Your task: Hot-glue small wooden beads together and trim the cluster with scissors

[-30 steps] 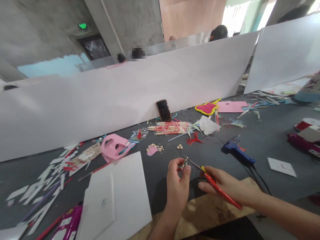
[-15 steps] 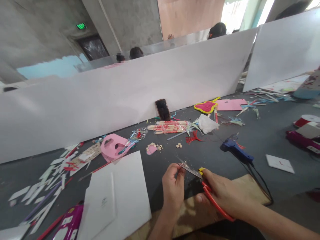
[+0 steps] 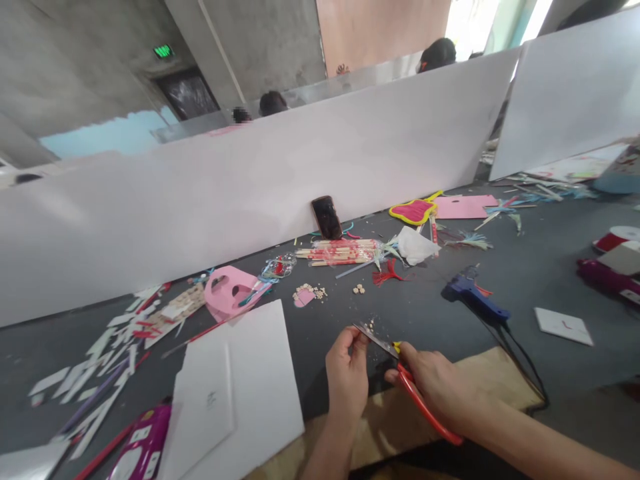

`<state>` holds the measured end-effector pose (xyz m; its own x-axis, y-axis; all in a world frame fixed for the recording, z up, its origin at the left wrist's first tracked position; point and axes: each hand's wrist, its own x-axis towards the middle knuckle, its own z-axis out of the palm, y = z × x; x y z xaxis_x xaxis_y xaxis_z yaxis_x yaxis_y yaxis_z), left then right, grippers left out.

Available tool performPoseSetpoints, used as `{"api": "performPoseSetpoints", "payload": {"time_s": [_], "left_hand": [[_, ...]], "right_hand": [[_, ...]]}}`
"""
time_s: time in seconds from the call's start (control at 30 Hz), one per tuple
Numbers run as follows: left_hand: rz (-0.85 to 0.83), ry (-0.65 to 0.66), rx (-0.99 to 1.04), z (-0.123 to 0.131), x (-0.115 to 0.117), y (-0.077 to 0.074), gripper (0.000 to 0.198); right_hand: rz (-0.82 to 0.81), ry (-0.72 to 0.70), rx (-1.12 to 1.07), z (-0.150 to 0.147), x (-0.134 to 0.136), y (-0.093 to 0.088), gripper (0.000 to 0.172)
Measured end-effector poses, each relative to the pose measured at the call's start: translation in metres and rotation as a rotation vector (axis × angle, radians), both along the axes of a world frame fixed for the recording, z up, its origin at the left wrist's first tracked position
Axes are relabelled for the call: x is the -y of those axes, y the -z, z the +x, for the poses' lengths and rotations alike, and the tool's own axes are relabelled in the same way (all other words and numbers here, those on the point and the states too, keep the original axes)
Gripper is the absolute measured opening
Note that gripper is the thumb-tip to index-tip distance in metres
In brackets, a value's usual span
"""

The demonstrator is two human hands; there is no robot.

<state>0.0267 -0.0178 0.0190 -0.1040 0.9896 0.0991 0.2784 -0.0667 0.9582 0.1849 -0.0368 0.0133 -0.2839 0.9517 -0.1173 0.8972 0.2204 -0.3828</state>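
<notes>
My right hand (image 3: 434,379) grips red-handled scissors (image 3: 419,408), with a bit of yellow at the base of their blades. The metal blades point left and their tips reach the fingertips of my left hand (image 3: 349,367). Thumb and forefinger of that hand are pinched together at the tips; whatever is between them is too small to make out. Tiny pale pieces (image 3: 371,325) lie on the dark table just beyond the blades. Farther out sit a little cluster of round beige pieces (image 3: 359,289) and a pink heart shape (image 3: 303,297) partly edged with similar pieces.
On the right lies a blue glue gun (image 3: 475,300) with a black cable, near a white card (image 3: 563,326). White sheets (image 3: 255,387) cover the left front. A phone (image 3: 327,217) leans on the white partition (image 3: 225,193). Bundled sticks (image 3: 343,252) and paper strips (image 3: 100,373) lie around.
The scissors and my right hand have shifted slightly left, toward my left fingertips. My left hand stays almost where it was, and the view has moved a little.
</notes>
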Motion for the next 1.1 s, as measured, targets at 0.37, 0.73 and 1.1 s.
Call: {"api": "performPoseSetpoints", "payload": {"time_s": [0.37, 0.73, 1.1], "left_hand": [[0.016, 0.010, -0.060, -0.003, 0.001, -0.004, 0.025], [-0.111, 0.181, 0.147, -0.009, -0.003, -0.003, 0.020], [-0.105, 0.098, 0.058, -0.006, -0.001, -0.004, 0.027]], "right_hand": [[-0.023, -0.033, -0.067, 0.004, -0.001, -0.009, 0.019], [-0.042, -0.086, -0.020, 0.016, -0.004, -0.019, 0.028], [-0.087, 0.020, -0.064, 0.005, 0.006, 0.002, 0.023]]}}
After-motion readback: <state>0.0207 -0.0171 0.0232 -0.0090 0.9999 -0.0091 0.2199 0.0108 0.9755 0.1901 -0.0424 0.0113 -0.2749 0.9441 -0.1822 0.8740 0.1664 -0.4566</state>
